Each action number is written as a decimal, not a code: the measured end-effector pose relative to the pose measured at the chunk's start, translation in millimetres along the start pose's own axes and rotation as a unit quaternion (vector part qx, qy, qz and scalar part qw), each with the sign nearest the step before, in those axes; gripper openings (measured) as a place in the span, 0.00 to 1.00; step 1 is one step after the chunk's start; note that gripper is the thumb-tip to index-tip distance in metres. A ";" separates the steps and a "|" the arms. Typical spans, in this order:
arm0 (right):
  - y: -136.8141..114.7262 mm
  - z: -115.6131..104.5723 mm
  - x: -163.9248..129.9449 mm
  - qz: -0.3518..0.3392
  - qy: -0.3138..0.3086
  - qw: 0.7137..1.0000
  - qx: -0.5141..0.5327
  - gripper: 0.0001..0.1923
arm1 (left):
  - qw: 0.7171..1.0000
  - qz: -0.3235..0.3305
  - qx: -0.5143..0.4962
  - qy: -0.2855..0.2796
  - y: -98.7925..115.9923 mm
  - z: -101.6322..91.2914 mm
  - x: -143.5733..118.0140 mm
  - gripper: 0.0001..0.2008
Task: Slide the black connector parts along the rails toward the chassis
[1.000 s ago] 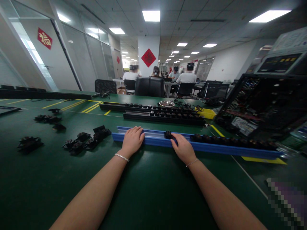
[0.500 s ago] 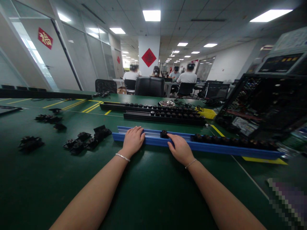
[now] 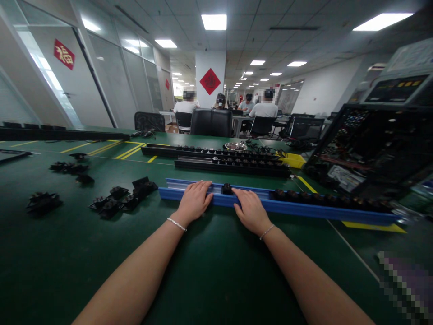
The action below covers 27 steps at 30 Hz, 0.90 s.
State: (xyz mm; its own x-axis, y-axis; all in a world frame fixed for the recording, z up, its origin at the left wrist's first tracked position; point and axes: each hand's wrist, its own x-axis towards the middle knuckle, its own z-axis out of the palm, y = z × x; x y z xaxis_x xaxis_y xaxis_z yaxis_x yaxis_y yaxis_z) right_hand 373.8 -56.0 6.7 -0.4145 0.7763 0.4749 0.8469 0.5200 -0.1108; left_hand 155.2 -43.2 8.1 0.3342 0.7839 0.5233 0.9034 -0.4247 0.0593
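Observation:
A long blue channel rail (image 3: 304,210) lies crosswise before me. My left hand (image 3: 195,199) is over its left part, fingers reaching across the channel and thumb along the near wall. In the channel sits a small black block (image 3: 226,188), just right of my left fingertips. My right hand (image 3: 249,206) has its fingers stretched over the rail, the index fingertip touching the block's right side and the thumb apart near the front wall. Farther right, a row of several black parts (image 3: 324,198) fills the channel. The fingers' undersides are hidden.
Loose black parts (image 3: 111,203) lie in clusters left of the rail on the green table (image 3: 209,280). Behind it stand two black rails (image 3: 233,166) holding parts, a round dish (image 3: 236,146) and a yellow tray (image 3: 291,160). An open black case (image 3: 365,149) stands right. People sit beyond.
The black block has shifted slightly left along the channel, with my right hand moving left alongside it. My left hand has slid right, closer to the block. The rail stays put.

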 end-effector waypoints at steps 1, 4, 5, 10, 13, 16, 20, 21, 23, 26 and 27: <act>-1.7 0.5 0.1 0.003 -0.004 1.000 -0.001 0.24 | 1.000 0.007 -0.004 -0.004 1.7 -0.9 -0.1 0.22; -7.3 2.9 0.6 0.014 -0.014 1.000 0.004 0.25 | 1.000 0.014 -0.011 -0.014 8.7 -4.0 0.0 0.23; -9.3 3.8 0.9 0.019 -0.017 1.000 0.007 0.26 | 1.000 0.011 -0.009 -0.016 11.4 -5.0 0.2 0.24; -18.2 6.6 1.8 0.029 -0.032 0.999 0.023 0.28 | 0.999 0.028 0.006 -0.038 22.7 -6.8 0.9 0.25; -21.3 6.7 2.7 0.033 -0.041 0.998 0.026 0.30 | 0.998 0.041 0.020 -0.045 26.2 -5.9 0.8 0.25; -23.0 6.2 4.1 0.038 -0.050 0.998 0.027 0.31 | 0.998 0.040 0.034 -0.040 28.8 -4.0 0.7 0.24; -24.1 6.5 5.3 0.038 -0.053 0.998 0.028 0.32 | 0.998 0.027 0.053 -0.034 32.1 -0.8 0.6 0.24; -24.1 7.1 5.2 0.035 -0.049 0.998 0.030 0.32 | 0.998 0.024 0.056 -0.032 32.8 -0.1 0.6 0.24; -23.6 8.6 4.7 0.028 -0.033 0.998 0.036 0.31 | 0.998 0.018 0.060 -0.029 33.7 1.1 0.4 0.24; -21.5 10.3 3.6 0.017 0.000 0.999 0.034 0.28 | 0.998 0.017 0.061 -0.029 34.0 1.5 0.2 0.24; -20.4 10.4 3.3 0.013 0.009 0.999 0.029 0.27 | 0.998 0.017 0.060 -0.029 33.8 1.4 0.1 0.24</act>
State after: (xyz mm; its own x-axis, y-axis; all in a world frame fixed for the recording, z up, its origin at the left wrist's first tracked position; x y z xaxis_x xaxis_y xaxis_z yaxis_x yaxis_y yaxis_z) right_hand 351.7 -60.3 1.4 -0.3860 0.7830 0.4877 0.8361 0.5203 -0.1736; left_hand 186.2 -56.8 9.0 0.3770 0.7964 0.4729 0.9159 -0.3965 -0.0623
